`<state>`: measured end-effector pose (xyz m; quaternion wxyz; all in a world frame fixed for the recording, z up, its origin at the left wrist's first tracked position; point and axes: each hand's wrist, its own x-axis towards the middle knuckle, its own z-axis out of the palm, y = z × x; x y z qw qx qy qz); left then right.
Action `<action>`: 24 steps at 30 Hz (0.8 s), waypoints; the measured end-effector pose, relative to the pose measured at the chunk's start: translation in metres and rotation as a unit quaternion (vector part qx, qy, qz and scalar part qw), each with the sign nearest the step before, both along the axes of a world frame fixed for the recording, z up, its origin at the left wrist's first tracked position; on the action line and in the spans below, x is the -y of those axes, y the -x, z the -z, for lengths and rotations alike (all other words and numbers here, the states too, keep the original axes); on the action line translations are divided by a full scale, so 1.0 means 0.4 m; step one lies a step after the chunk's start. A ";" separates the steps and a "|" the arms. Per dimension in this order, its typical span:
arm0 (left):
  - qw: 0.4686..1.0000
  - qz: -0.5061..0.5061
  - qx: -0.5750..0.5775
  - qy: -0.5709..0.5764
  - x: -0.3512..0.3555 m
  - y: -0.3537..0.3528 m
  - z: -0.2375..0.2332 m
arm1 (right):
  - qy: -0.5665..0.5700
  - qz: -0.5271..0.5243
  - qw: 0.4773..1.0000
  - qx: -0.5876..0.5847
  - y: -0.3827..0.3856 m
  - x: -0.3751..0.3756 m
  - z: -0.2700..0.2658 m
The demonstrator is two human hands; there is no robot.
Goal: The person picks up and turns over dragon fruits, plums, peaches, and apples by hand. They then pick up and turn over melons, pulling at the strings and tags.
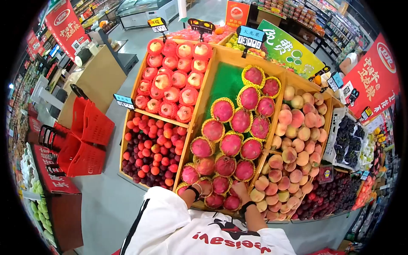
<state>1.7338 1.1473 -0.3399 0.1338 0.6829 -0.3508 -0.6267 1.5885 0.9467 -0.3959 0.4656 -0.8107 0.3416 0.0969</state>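
Note:
Pink dragon fruits (231, 144), most in yellow foam nets, lie in rows in a wooden bin (207, 91) lined with green at its far end. At the near end, my left hand (204, 187), a dark band on its wrist, is down among the fruits with its fingers bent. What it holds, if anything, is hidden. To the right, my right hand (241, 189) is closed among the lowest fruits, also with a dark wristband. Its fingers and whatever is in them do not show clearly. One dragon fruit (205, 165) just beyond my left hand shows little of its net.
Left of the bin are netted pomegranates (171, 80) and red plums (155, 148). Peaches (293, 153) fill the compartments to the right, with dark grapes (350, 140) beyond. Price signs (250, 37) stand on the rims. Red shopping baskets (85, 144) stand on the left floor.

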 end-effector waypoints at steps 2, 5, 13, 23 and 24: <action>0.996 -0.053 -0.064 -0.045 -0.012 0.011 0.036 | -0.080 -0.020 0.996 0.026 0.007 0.035 0.003; 0.991 -0.004 0.123 0.058 -0.017 0.041 0.099 | -0.125 -0.047 0.990 0.039 0.005 0.045 -0.053; 0.941 -0.084 0.318 0.081 -0.049 0.140 0.211 | -0.067 0.002 0.997 0.036 0.026 0.005 -0.032; 0.954 0.030 0.274 0.117 -0.067 0.129 0.267 | 0.117 -0.092 0.989 -0.027 0.283 -0.227 0.016; 0.931 0.121 0.295 0.176 -0.076 0.107 0.281 | 0.042 -0.087 0.993 -0.063 0.300 -0.242 -0.023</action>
